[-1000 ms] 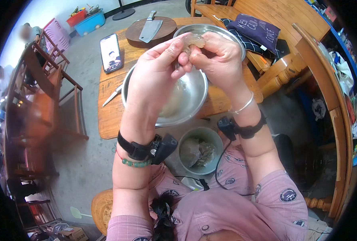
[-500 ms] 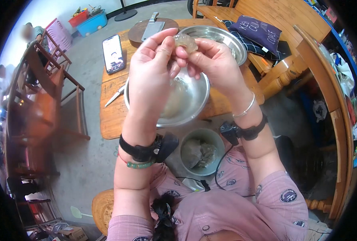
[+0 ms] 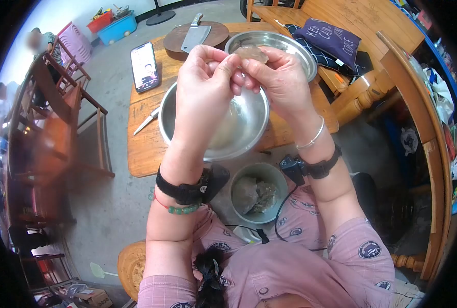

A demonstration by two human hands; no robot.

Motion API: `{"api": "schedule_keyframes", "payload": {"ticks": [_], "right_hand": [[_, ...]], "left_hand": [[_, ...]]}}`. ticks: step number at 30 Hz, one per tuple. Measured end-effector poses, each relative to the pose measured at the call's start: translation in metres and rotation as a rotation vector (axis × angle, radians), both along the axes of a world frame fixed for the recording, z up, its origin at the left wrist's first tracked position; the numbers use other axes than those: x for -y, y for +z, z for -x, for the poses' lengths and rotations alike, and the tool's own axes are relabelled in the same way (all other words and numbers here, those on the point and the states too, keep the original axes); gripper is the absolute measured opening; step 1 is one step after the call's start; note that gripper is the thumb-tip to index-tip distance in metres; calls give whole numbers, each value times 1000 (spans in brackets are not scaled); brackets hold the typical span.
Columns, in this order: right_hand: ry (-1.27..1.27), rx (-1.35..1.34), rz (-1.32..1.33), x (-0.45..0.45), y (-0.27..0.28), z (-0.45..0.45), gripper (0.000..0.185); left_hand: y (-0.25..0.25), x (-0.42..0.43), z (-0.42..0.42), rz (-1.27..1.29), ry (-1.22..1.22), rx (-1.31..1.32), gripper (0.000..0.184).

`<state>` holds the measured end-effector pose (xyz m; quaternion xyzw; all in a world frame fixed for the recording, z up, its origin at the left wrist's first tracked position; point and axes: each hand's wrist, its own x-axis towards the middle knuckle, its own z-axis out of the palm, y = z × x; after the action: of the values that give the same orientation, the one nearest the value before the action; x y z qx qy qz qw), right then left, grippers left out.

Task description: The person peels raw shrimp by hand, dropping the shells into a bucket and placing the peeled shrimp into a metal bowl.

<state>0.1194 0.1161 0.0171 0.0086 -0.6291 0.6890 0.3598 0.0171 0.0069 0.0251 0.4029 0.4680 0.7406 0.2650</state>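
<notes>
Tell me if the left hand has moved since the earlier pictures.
Yes. The left hand has shifted slightly rightward against the nearer metal bowl: more of the bowl's left side now shows beside it.

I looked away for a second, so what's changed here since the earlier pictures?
Since half a second ago, the translucent piece has shifted rightward in the picture and looks flatter. The left hand moved that way too, its index finger now bent closer in; the right hand shifted slightly. Neither visibly let go. The near steel bowl, phone, cleaver and bucket stayed put.
</notes>
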Motion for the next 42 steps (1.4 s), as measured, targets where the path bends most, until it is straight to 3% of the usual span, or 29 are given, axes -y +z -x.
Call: {"api": "schedule_keyframes", "payload": {"ticks": [6, 9, 11, 18, 21, 24, 26, 36, 40, 42], "right_hand": [[-37, -34, 7, -1, -1, -1, 10], [-146, 4, -77, -2, 6, -3, 12], [-595, -68, -744, -7, 9, -1, 15], [-740, -118, -1025, -11, 12, -1, 17], [-729, -171, -1040, -17, 16, -5, 17], [-678, -153, -1001, -18, 21, -10, 16], [-622, -217, -1086, -21, 22, -12, 16], [-315, -121, -1014, -5, 19, -10, 14], [-206, -33, -981, -5, 27, -20, 12], [-17, 103, -683, -2, 27, -26, 9]], "left_hand": [[0, 3, 0, -22, -108, 104, 11], [5, 7, 5, -9, -271, 331, 12], [6, 10, 7, -30, -419, 480, 14], [3, 7, 13, -43, -604, 617, 14], [2, 6, 9, 22, -620, 613, 14], [3, 6, 5, 88, -430, 422, 14], [7, 6, -1, 174, 9, 30, 13], [6, 4, 3, 20, 110, 91, 12], [0, 3, 14, -56, 12, 173, 14], [-2, 3, 19, -82, 6, 186, 15]]}}
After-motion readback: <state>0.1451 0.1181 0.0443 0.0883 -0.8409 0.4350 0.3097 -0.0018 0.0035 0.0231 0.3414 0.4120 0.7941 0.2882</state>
